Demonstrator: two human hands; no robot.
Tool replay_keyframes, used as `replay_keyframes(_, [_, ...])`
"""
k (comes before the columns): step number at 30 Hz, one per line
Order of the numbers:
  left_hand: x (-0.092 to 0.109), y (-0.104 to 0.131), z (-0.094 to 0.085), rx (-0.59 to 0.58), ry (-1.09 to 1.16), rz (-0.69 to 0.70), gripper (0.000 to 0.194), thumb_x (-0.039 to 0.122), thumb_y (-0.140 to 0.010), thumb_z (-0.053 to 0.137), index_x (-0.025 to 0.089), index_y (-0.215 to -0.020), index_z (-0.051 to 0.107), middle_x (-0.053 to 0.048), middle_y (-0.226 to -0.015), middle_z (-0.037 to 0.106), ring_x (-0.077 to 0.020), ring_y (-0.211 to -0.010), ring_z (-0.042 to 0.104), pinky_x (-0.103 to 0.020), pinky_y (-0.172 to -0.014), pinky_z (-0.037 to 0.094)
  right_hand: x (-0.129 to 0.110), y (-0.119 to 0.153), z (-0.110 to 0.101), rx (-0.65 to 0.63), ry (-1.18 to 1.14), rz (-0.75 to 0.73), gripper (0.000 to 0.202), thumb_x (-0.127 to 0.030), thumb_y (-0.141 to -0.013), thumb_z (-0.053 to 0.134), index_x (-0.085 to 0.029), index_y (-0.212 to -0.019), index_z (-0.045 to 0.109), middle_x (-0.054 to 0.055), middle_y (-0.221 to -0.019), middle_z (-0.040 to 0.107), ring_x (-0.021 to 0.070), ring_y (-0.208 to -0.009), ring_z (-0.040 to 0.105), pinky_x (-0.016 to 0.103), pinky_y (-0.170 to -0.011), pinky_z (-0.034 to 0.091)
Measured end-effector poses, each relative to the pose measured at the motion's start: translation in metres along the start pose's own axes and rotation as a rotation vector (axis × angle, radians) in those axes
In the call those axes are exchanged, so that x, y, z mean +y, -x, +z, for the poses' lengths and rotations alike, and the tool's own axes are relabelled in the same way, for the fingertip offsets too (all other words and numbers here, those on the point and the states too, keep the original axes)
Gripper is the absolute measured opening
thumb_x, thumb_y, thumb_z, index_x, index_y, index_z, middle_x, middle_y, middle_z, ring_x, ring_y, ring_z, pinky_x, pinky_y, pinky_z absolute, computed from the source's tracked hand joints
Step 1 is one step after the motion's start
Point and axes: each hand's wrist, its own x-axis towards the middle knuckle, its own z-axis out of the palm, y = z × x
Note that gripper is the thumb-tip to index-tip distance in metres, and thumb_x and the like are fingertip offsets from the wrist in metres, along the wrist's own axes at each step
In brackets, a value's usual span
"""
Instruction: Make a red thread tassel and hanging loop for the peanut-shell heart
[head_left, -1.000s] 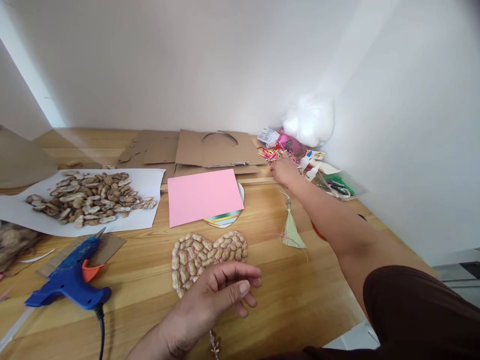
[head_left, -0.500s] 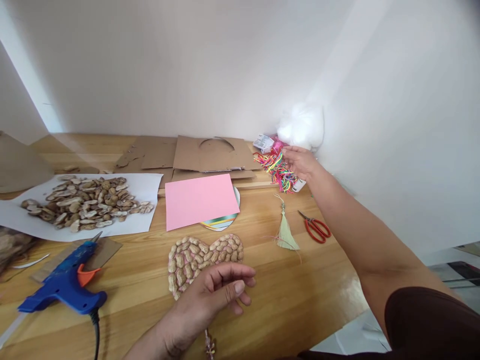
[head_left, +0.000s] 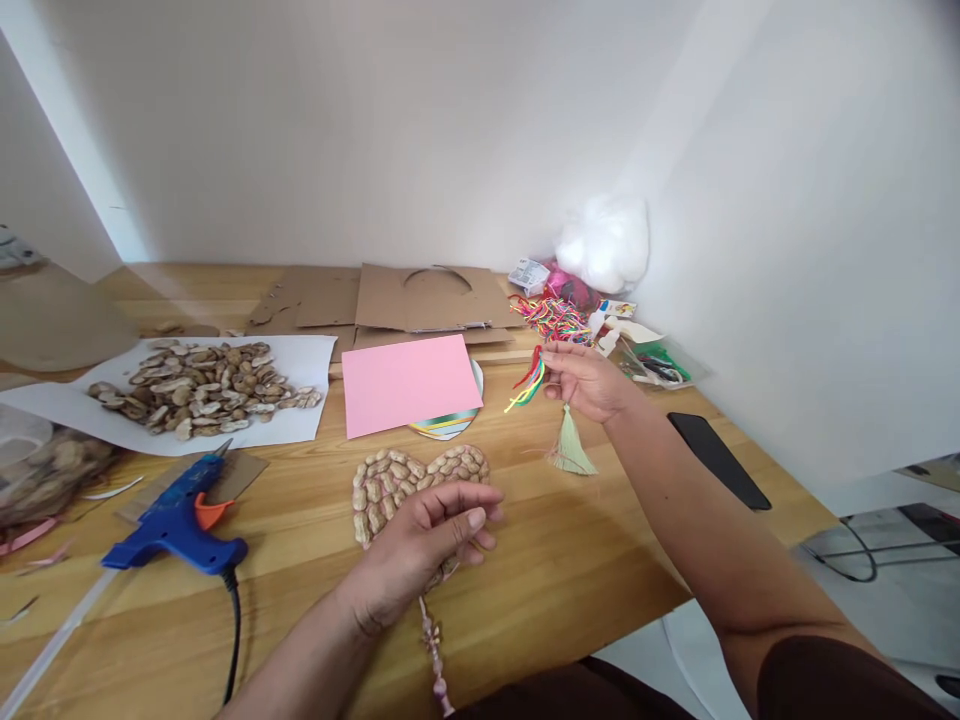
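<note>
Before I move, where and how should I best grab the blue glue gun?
Take the glue gun by its handle, probably with your left hand, coming from the right. The gun lies on its side, the handle pointing that way and the orange trigger just beyond it. Keep off the nozzle, which points away; I can't tell if it's hot. Mind the cord at the handle's end.

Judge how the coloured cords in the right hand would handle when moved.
The held coloured cords will likely be floppy: their ends curve downward from the right hand. Being a few thin strands, they are probably very light. Their loose, splayed ends might tangle.
</note>
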Motion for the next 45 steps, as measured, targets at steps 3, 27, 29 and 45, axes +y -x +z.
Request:
replay_keyframes(3, [-0.001, -0.001, -0.001, 0.012, -0.012, 0.002, 0.049, 0.049, -0.077, 0.088, 0.017, -0.113, 0.078, -0.011, -0.108, 0.077, -0.0136, -0.081, 0.07, -0.024, -0.07, 0.052, 0.007, -0.001, 0.0, 0.022, 0.094, 0.003, 0.037, -0.048, -0.064, 0.083, -0.021, -0.084, 0.068, 0.002, -0.077, 0.07, 0.0133, -0.063, 0.061, 0.024, -0.052, 0.042])
replay_keyframes(27, [0.0, 0.003, 0.004, 0.006, 0.031, -0.03, 0.043, 0.051, -0.078, 0.086, 0.02, -0.108, 0.08, -0.01, -0.103, 0.076, -0.0149, -0.079, 0.069, -0.024, -0.068, 0.052, -0.003, -0.139, -0.089, 0.489, 1.295, -0.009, 0.021, -0.033, -0.096, 0.067, -0.017, -0.109, 0.074, 0.009, -0.111, 0.076, 0.0227, -0.105, 0.071, 0.042, -0.095, 0.055])
replay_keyframes(29, [-0.002, 0.003, 0.003, -0.017, 0.014, -0.006, 0.041, 0.051, -0.081, 0.084, 0.021, -0.109, 0.079, -0.009, -0.103, 0.076, -0.0145, -0.079, 0.069, -0.024, -0.068, 0.052, 0.001, -0.142, -0.085, 0.439, 1.354, -0.018, 0.028, -0.038, -0.099, 0.065, -0.016, -0.116, 0.07, 0.008, -0.119, 0.072, 0.0229, -0.109, 0.069, 0.046, -0.097, 0.056])
replay_keyframes(45, [-0.004, 0.001, 0.001, -0.037, 0.086, -0.081, 0.052, 0.058, -0.071, 0.089, 0.021, -0.107, 0.08, -0.01, -0.104, 0.076, -0.0169, -0.079, 0.068, -0.028, -0.069, 0.05, 0.025, -0.148, -0.05, 0.171, 1.461, 0.023, 0.032, -0.039, -0.101, 0.063, -0.021, -0.127, 0.065, 0.01, -0.132, 0.066, 0.0227, -0.11, 0.067, 0.044, -0.093, 0.059])
